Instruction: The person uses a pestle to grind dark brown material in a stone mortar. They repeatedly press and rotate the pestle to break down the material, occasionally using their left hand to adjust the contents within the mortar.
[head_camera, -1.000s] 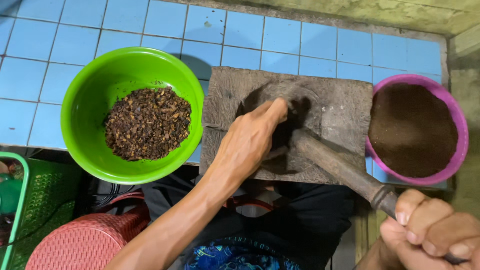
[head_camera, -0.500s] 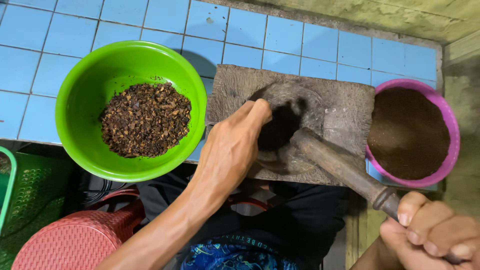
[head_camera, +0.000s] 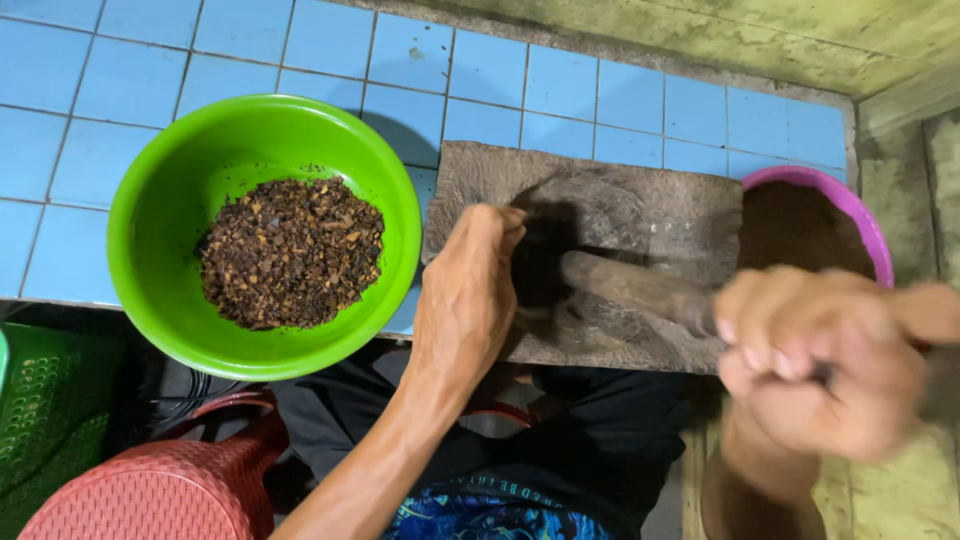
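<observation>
On the blue-tiled worktop (head_camera: 600, 90), a green bowl (head_camera: 180, 200) of dark crumbs sits at nine o'clock of the wooden mortar block (head_camera: 650, 215). The left hand (head_camera: 465, 300), fingers curled together, dips into its hollow. At three o'clock, the blurred right hand (head_camera: 820, 365) is clenched around the wooden pestle (head_camera: 630, 285), before a pink bowl (head_camera: 860, 215).

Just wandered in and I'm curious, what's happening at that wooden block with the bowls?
A person is pounding something in a wooden mortar block. The right hand grips a wooden pestle whose tip points into the dark hollow, and the left hand rests at the hollow's edge. Beside the block, a green bowl holds coarse dark brown bits, and a pink bowl holds fine brown powder.
</observation>
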